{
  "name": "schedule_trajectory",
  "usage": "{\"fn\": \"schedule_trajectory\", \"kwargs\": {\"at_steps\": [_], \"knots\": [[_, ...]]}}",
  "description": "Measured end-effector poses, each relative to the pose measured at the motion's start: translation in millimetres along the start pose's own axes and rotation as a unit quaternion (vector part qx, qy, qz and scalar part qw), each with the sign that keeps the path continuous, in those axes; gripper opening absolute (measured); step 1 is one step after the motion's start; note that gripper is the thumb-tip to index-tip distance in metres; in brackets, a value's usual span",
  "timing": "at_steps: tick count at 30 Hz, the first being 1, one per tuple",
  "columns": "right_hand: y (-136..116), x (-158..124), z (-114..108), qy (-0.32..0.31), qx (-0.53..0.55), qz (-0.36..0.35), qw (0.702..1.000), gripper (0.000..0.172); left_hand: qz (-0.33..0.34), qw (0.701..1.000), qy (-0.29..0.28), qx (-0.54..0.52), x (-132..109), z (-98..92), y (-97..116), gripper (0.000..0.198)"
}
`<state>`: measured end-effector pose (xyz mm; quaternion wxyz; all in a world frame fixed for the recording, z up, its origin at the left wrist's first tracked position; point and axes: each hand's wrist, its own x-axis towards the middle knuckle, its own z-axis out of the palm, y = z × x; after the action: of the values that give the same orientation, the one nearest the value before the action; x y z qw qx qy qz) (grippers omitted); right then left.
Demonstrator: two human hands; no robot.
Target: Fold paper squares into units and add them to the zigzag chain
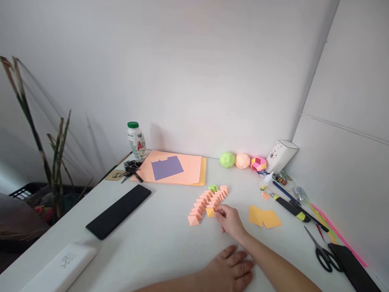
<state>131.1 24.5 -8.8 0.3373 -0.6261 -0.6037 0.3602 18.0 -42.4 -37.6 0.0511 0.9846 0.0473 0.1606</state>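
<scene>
My right hand (230, 219) pinches the edge of a yellow-orange folded paper piece (210, 212) at the near end of the right-hand row. Two slanting rows of small peach folded paper pieces (197, 209) run side by side on the white table, with green pieces (212, 188) near the far end. Closer to me, my left hand (229, 268) lies flat on the tabletop, fingers extended, holding nothing. Right of my right hand are two yellow-orange paper squares (265, 217), lying flat. Part of the right-hand fingertips is hidden.
Scissors (323, 252), a cutter knife (290, 207) and pens lie along the right. Paper balls (242, 161) sit against the wall. Peach sheets (146, 170), keys (132, 168), a white bottle (137, 142), a black slab (119, 211) and a white power bank (60, 267) stand left.
</scene>
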Motion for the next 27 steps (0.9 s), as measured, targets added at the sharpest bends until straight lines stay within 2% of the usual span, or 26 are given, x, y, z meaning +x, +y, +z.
{"fn": "schedule_trajectory", "kwargs": {"at_steps": [3,5,7,9,11,15,19,27], "knots": [[2,-4,-3,0.017,0.003,-0.025,1.0,0.015,0.01,0.999,0.024,0.029,0,9.6,-1,0.036],[4,-7,-9,0.036,-0.03,-0.087,0.995,0.016,0.021,0.998,0.038,0.055,0,16.5,-2,0.035],[5,-9,-16,0.074,-0.101,-0.19,0.974,0.016,0.025,0.995,0.051,0.083,0,22.8,-4,0.032],[6,-10,-21,0.111,-0.174,-0.272,0.94,0.018,0.035,0.99,0.078,0.113,-2,28.5,-6,0.03],[6,-11,-25,0.134,-0.229,-0.312,0.912,0.021,0.045,0.984,0.107,0.139,-3,34.6,-9,0.03],[6,-12,-27,0.093,-0.314,-0.323,0.888,0.028,0.044,0.974,0.141,0.171,-3,50.5,-13,0.028],[7,-11,-27,0.062,-0.333,-0.305,0.89,0.032,0.03,0.966,0.182,0.18,0,63.6,-12,0.021],[12,-9,-26,0.042,-0.331,-0.271,0.903,0.039,0.037,0.965,0.169,0.198,-3,62.4,-11,0.023]]}}
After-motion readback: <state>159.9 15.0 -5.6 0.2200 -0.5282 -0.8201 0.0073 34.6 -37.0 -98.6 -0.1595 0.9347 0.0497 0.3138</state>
